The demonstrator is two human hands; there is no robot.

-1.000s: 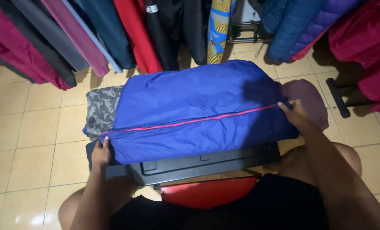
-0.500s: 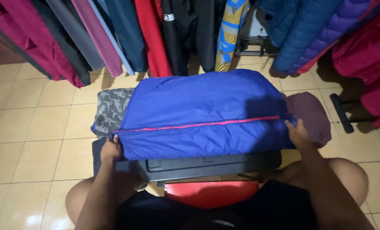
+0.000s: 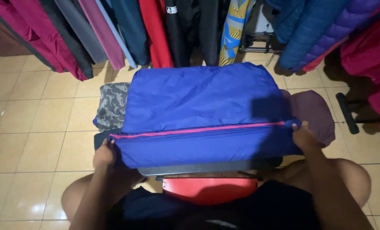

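Left hand: pinching the near-left corner of the folded blue jacket, fingers closed on the fabric.
Right hand: clamped on the near-right corner, right by the end of the pink zipper line.
Jacket position: lying flat across the dark board, near edge overhanging toward the knees.
Beneath: a camouflage-print garment at the left edge, a maroon garment at the right.
Risk: slick padded fabric, so uneven pulling could skew the fold or drag the pile off the board.
Change: both hands sit slightly higher and closer in than a second ago; the jacket looks squarer.
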